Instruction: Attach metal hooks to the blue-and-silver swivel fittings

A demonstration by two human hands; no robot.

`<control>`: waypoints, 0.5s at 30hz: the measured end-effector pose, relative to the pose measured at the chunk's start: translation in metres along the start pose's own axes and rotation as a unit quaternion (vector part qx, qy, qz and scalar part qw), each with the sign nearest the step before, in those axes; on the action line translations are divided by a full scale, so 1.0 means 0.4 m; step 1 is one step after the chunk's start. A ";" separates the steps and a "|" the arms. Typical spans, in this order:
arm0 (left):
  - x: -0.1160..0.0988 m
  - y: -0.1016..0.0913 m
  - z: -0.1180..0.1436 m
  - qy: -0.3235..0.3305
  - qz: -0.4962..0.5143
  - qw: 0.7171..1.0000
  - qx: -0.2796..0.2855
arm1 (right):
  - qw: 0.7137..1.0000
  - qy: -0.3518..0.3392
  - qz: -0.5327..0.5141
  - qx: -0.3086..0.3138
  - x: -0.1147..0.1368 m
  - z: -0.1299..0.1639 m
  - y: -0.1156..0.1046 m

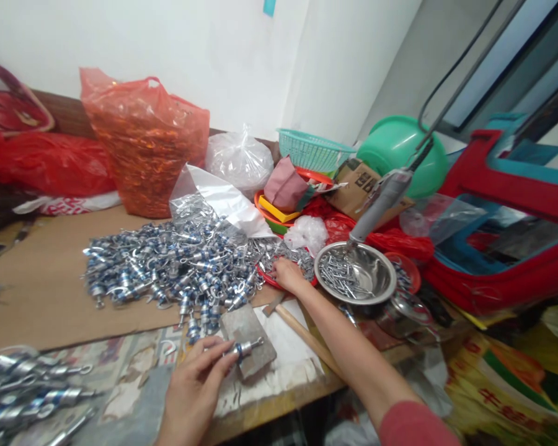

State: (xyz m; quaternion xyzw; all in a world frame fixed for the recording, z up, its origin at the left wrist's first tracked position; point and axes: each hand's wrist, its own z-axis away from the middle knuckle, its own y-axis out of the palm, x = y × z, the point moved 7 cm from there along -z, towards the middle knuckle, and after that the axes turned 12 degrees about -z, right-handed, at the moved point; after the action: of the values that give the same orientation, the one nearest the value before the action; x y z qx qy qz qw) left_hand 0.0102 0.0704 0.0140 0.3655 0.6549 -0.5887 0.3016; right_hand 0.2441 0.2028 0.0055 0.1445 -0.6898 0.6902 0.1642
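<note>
My left hand (pixel 204 378) pinches an expansion eye bolt (pixel 245 349), a silvery metal piece with a blue ring and a small eye at its end. The bolt's tip lies over a grey metal block (pixel 255 356). My right hand (pixel 287 274) reaches into a red dish (pixel 266 279) of small metal pieces, its fingers curled down; what they hold is hidden. Between the hands lies a hammer (pixel 307 339) with a wooden handle. A large heap of similar eye bolts (pixel 167 266) covers the board behind my left hand, and more bolts (pixel 23 396) lie blurred at the lower left.
A steel bowl (pixel 390 288) with metal pins stands right of the dish, under a hanging grey tool (pixel 384 204). Behind are an orange-red bag (pixel 144 142), a clear bag (pixel 239 161), a teal basket (pixel 314 152) and a green basin (pixel 400 148). A red plastic frame (pixel 506 266) stands right.
</note>
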 end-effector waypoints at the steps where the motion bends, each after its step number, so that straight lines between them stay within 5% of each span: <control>1: 0.000 -0.003 -0.001 -0.007 0.005 1.000 -0.002 | 1.000 -0.001 -0.007 -0.008 -0.003 0.003 -0.001; 15: 0.016 0.001 -0.012 -0.110 0.025 0.994 0.013 | 0.972 -0.022 -0.137 -0.191 -0.072 0.116 -0.111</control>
State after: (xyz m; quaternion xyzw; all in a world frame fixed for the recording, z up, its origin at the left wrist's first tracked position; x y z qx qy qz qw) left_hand 0.0072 0.0758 0.0093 0.3187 0.6005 -0.6262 0.3818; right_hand 0.2878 0.1555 0.0336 0.2187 -0.7858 0.5136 0.2662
